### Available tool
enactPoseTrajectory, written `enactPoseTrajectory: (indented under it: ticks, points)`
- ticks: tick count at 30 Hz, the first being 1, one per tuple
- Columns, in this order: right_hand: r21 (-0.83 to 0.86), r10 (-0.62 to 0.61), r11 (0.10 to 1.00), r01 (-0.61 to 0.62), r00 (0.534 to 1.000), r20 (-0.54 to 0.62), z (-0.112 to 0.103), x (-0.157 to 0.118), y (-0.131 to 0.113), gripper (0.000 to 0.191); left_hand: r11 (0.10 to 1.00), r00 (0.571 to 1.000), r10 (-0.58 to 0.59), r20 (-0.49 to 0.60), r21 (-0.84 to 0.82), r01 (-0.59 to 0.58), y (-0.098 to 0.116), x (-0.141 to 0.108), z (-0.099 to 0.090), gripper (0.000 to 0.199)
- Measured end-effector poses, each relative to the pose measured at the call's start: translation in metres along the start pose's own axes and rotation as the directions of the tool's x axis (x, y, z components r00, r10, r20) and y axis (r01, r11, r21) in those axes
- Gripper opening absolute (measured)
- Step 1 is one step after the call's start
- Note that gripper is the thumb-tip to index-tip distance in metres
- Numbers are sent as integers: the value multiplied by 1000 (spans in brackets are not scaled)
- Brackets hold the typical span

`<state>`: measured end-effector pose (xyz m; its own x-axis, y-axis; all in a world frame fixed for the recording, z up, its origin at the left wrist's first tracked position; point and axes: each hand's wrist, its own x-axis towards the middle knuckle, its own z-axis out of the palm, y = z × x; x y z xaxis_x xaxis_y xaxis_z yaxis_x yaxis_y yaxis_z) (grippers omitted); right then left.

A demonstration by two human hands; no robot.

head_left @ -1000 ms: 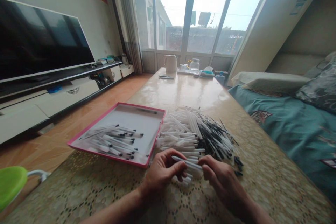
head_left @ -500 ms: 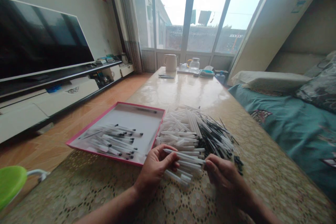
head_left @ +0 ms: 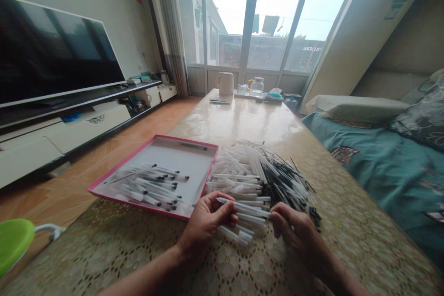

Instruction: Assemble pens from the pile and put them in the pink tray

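Observation:
My left hand [head_left: 210, 217] is closed on a white pen barrel [head_left: 247, 207], with thumb and fingers pinching its left part. At the barrel's right end, the fingertips of my right hand [head_left: 294, 226] are pinched together on it; any small part between them is hidden. Several loose white pen barrels [head_left: 239, 236] lie on the table just below. Beyond my hands is a pile of white barrels and caps [head_left: 236, 178]. Dark ink refills [head_left: 284, 173] are heaped right of that pile, with small black plugs [head_left: 315, 216] near my right hand.
A pink-rimmed tray [head_left: 152, 138] on the left holds several pens with black ends [head_left: 149, 189]. A beige kettle [head_left: 225, 84], a glass pitcher [head_left: 256, 87] and a tissue pack [head_left: 274, 96] stand at the table's far end. A green stool [head_left: 15, 245] is lower left.
Almost nothing differs. My right hand has shifted very slightly at the barrel's end; my left hand keeps its hold.

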<state>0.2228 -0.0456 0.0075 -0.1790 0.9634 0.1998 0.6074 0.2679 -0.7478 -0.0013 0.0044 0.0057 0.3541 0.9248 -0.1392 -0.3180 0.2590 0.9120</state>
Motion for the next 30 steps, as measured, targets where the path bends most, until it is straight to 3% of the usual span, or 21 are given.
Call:
enactPoseTrajectory:
  ticks: [3,9,14,19,23,30]
  points:
    - [20,36,999,-36,999,-9,0,0,0,25,1000,1000,1,-3,27,-1,0,0,-1,28]
    - [-48,3,999,-3,1000,14,0,-1,2,39,999,1000,-15,-16,33,15,1,2,-1,31]
    - [-11,31,999,-31,999,14,-1,0,4,24,999,1000,-1,-20,37,2,0,1,-1,30]
    - [-58,-2,998,4,999,32,0,2,5,37,1000,1000,-1,1,26,1,-1,1,-2,29]
    - [-47,29,998,-29,1000,-2,1,1,5,24,999,1000,-5,-5,32,5,0,1,-2,28]
    - [-106,16,994,-12,999,31,0,0,5,35,999,1000,-15,-23,36,16,3,1,0,29]
